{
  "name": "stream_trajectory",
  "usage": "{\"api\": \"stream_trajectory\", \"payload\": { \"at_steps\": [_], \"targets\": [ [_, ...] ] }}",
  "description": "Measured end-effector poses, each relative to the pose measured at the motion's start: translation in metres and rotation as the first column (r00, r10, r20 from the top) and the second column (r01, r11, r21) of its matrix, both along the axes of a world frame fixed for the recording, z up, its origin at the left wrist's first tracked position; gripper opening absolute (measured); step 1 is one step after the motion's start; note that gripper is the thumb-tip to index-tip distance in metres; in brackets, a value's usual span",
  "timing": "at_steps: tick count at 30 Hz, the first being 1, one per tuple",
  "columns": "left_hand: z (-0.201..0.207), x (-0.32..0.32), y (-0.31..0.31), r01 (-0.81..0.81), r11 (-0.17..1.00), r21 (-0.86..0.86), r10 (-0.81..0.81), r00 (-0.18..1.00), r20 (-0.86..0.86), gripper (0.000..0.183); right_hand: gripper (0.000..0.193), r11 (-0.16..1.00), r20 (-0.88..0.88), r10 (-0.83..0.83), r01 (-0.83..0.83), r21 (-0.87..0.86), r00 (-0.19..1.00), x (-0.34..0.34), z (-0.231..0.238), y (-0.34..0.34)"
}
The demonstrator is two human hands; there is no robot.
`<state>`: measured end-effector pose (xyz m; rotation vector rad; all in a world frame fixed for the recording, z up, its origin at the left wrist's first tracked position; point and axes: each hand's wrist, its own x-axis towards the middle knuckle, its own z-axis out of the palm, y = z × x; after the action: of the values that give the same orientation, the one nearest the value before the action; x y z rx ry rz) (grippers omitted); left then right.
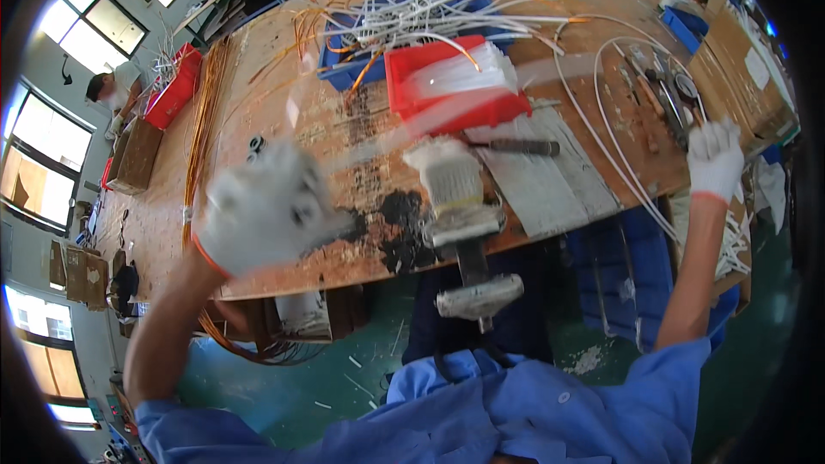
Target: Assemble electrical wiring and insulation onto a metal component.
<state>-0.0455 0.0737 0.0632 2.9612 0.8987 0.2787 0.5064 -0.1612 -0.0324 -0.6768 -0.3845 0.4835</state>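
While left hand [266, 206], blurred, lies left of the vise [467, 228], grip indeterminable: right hand [715, 159], vise's far right, grasping white tube [623, 39].

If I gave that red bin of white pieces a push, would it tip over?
Probably not: the red bin looks low and broad, so it would more likely slide. Its white pieces might spill, though, because they pile above the rim. Pushed away from the wearer, it may bump the blue bin close behind it.

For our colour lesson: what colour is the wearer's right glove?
Right glove: white, orange cuff edge; head view.
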Motion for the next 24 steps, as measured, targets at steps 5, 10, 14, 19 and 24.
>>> {"api": "stream_trajectory", "payload": {
  "at_steps": [5, 10, 14, 19, 24],
  "targets": [
    [0.039, 0.083, 0.186, -0.195, 0.872, 0.448, 0.239, 0.97, -0.043, 0.058, 0.041, 0.968, -0.058, 0.031, -0.044, -0.247, 0.998, -0.111, -0.023, 0.042],
    [-0.008, 0.196, 0.295, -0.23, 0.875, 0.425, 0.243, 0.97, 0.025, 0.079, 0.039, 0.916, -0.038, 0.183, -0.184, -0.356, 0.982, -0.176, -0.072, 0.043],
    [-0.143, 0.239, 0.337, -0.226, 0.959, 0.172, 0.209, 0.971, 0.112, 0.076, 0.036, 0.868, -0.044, 0.133, -0.138, -0.478, 0.99, -0.194, -0.098, 0.008],
    [-0.12, 0.184, 0.326, 0.094, 0.959, -0.267, 0.113, 0.738, 0.665, 0.061, 0.035, 0.804, -0.09, 0.029, -0.077, -0.59, 0.995, -0.194, -0.126, -0.038],
    [-0.109, 0.008, 0.299, -0.112, 0.913, -0.392, 0.389, 0.53, 0.754, 0.054, 0.034, 0.783, -0.242, -0.082, -0.088, -0.616, 0.967, -0.205, -0.166, -0.08]
  ]
}}
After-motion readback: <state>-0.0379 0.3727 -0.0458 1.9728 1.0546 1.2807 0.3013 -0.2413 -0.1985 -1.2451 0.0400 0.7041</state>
